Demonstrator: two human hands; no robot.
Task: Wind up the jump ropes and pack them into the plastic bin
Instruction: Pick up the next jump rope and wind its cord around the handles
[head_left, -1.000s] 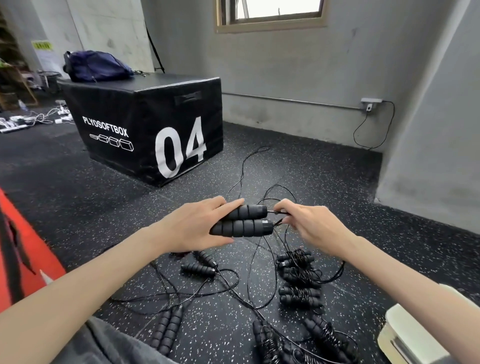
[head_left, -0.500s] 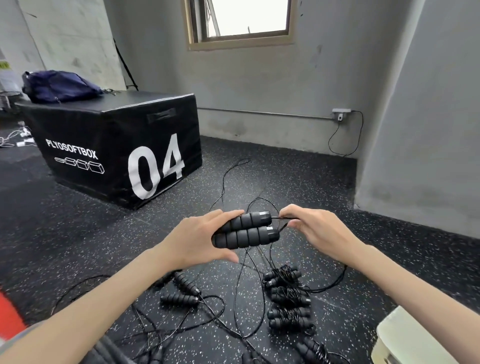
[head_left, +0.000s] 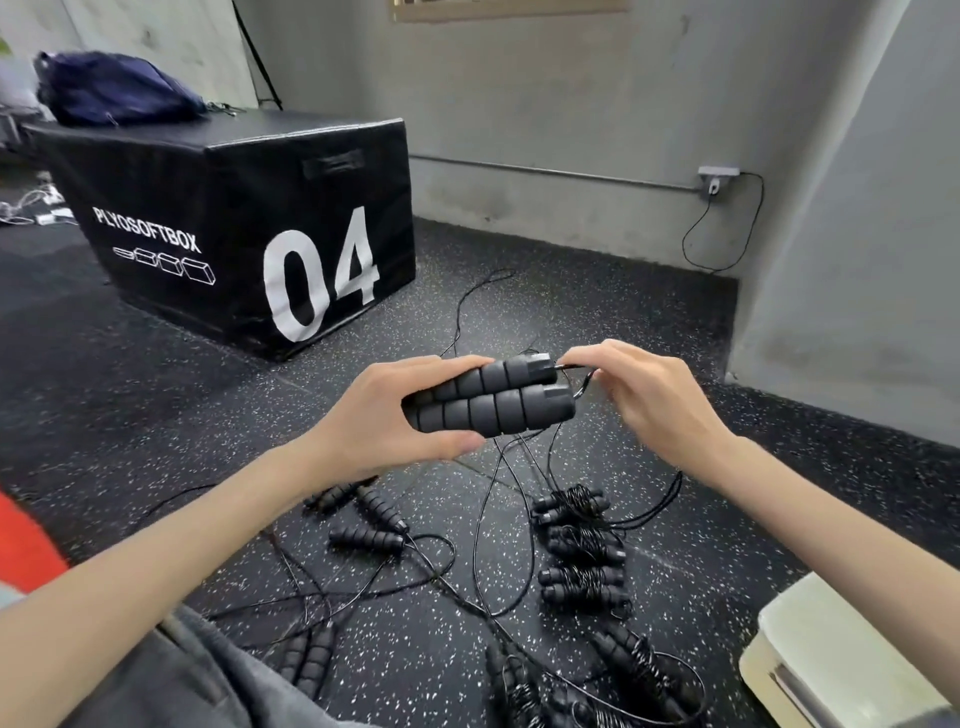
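A black plyo box (head_left: 249, 244), lettered "PLYOSOFTBOX" and "04", is standing on a dark speckled rubber floor (head_left: 130, 395). A navy bag (head_left: 117, 88) is lying on its top. Grey concrete walls (head_left: 545, 104) are enclosing the corner; a wall outlet (head_left: 718, 174) is trailing a black cable (head_left: 727, 234).

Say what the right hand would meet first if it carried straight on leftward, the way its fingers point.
The right hand pinches the cord at the cap ends of the two foam handles gripped by the left hand. Going on, it would likely butt those cap ends first.
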